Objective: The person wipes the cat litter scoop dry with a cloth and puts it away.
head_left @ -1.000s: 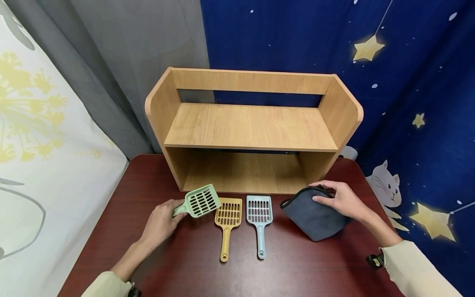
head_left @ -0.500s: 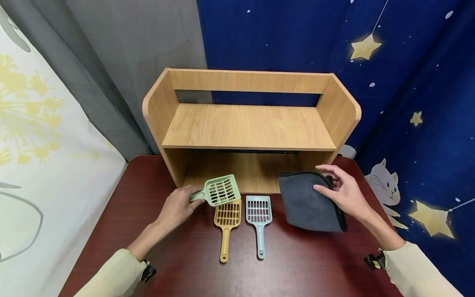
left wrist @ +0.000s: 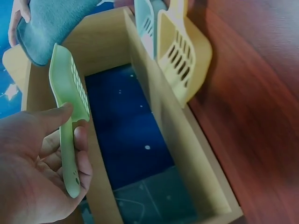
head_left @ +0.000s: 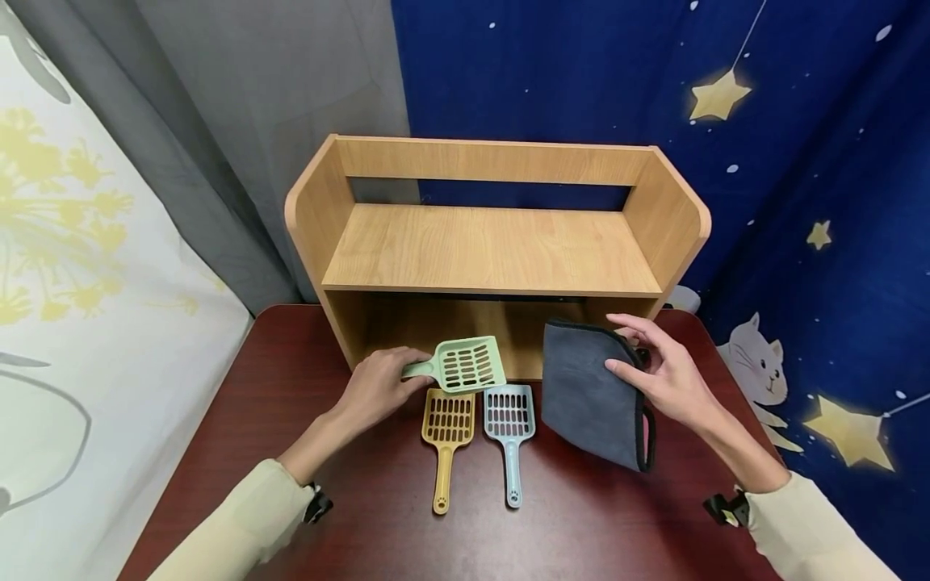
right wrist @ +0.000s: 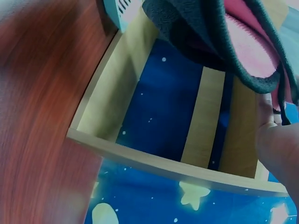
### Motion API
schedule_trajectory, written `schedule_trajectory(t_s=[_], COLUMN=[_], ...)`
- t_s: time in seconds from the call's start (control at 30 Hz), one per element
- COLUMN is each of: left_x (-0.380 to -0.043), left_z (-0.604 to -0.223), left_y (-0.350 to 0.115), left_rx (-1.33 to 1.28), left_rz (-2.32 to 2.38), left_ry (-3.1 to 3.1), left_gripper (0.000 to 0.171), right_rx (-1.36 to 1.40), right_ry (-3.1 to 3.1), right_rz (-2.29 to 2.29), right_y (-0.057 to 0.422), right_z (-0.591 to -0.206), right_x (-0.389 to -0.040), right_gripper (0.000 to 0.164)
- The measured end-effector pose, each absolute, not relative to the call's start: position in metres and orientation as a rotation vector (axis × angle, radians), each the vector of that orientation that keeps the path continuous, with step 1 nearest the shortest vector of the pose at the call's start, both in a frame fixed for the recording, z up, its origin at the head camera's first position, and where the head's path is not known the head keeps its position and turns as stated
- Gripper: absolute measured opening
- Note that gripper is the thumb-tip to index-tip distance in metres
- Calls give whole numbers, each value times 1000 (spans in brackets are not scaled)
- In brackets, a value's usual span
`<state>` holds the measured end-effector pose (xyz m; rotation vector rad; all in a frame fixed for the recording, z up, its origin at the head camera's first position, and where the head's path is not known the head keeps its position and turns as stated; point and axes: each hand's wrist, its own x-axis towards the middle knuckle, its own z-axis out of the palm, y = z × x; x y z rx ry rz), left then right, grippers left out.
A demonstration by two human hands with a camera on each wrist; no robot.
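Observation:
My left hand [head_left: 381, 386] grips a green litter scoop [head_left: 472, 342] by its handle, the slotted head pointing right. In the left wrist view the thumb lies on the scoop and fingers curl round the handle. The green scoop is raised before the shelf's lower opening, above the heads of a yellow litter scoop [head_left: 445, 453] and a light blue litter scoop [head_left: 512, 456] lying side by side. My right hand [head_left: 672, 375] pinches a folded grey cloth [head_left: 588, 387] with black edging. Its pink inner side [right wrist: 254, 51] shows in the right wrist view.
A two-tier wooden shelf [head_left: 494, 250] stands at the back of the dark red table [head_left: 567, 532]. Behind hang a grey curtain [head_left: 276, 89] and a blue curtain with stars [head_left: 567, 73]. A white patterned cloth [head_left: 94, 403] borders the left side.
My left hand has moved right and away from me with the green scoop. The grey cloth has been lifted and turned, so it now hangs upright from my right hand.

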<state>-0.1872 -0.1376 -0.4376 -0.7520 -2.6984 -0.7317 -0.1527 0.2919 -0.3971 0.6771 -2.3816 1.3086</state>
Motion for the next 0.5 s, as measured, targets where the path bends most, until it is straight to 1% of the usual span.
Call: schedule_trajectory(t_s=[0.07,0.27,0.5], left_x=[-188,-191,-193], left_z=[-435,-426,-418], left_y=[-135,-128,-121], left_rx=[-772,-849,-960], left_rz=[-723,-775,-799], left_ry=[-2689,-2638,-2583], left_gripper=[33,30,29], right_rx=[702,748,727], right_ry=[-2368,-2361,-2337], right_rz=[1315,1307,1375], right_y=[288,270,275], right_z=[-395,-372,-394], right_x=[-152,-141,-156], right_gripper=[68,52,50])
